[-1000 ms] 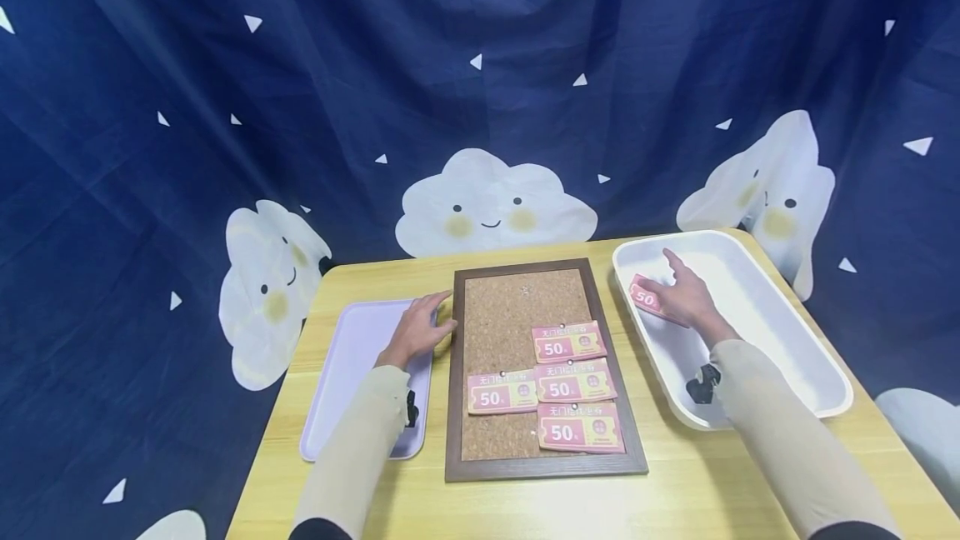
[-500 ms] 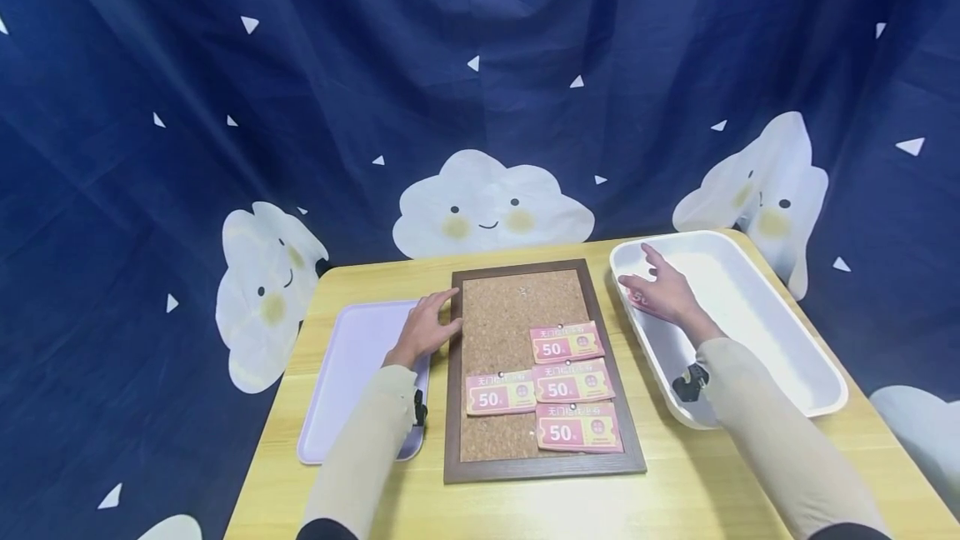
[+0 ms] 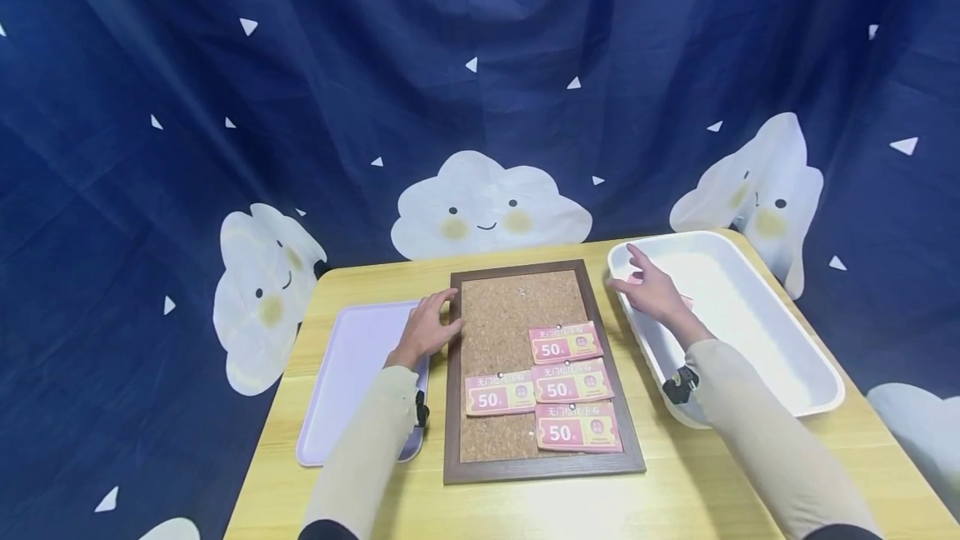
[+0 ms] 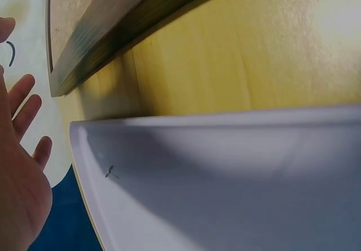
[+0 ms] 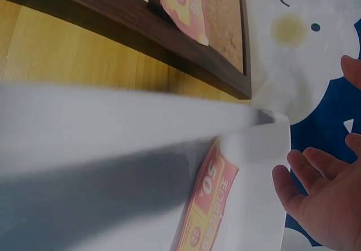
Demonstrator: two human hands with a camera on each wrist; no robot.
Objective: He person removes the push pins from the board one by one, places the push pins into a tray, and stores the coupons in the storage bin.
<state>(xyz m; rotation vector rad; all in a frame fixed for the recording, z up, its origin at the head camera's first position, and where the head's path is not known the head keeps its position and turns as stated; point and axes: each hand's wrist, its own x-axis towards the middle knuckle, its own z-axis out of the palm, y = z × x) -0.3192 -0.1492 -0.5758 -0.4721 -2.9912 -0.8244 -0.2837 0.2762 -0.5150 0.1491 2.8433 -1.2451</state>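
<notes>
My left hand (image 3: pixel 426 327) has its fingertips right at the left edge of the corkboard's brown frame (image 3: pixel 454 390), its fingers loosely extended with nothing in them. My right hand (image 3: pixel 654 290), thumb and fingers spread and holding nothing, is over the upper left rim of the white tray (image 3: pixel 757 340). Inside that tray a pink "50" coupon (image 5: pixel 208 200) leans along the end wall; the hand mostly covers it in the head view. On the corkboard (image 3: pixel 495 323), several similar coupons are pinned, among them a top one (image 3: pixel 566 343) and a left one (image 3: pixel 500 394).
A lilac tray (image 3: pixel 352 382) lies left of the corkboard, partly under my left forearm. It holds a small pin-like thing (image 4: pixel 111 172). A few tiny clear pins (image 3: pixel 522 292) sit near the corkboard's top. The wooden tabletop (image 3: pixel 540 507) ends at a blue curtain (image 3: pixel 337 107).
My right hand has moved left from over the coupon to the white tray's left rim, leaving the coupon in the tray. My left hand has shifted slightly toward the frame.
</notes>
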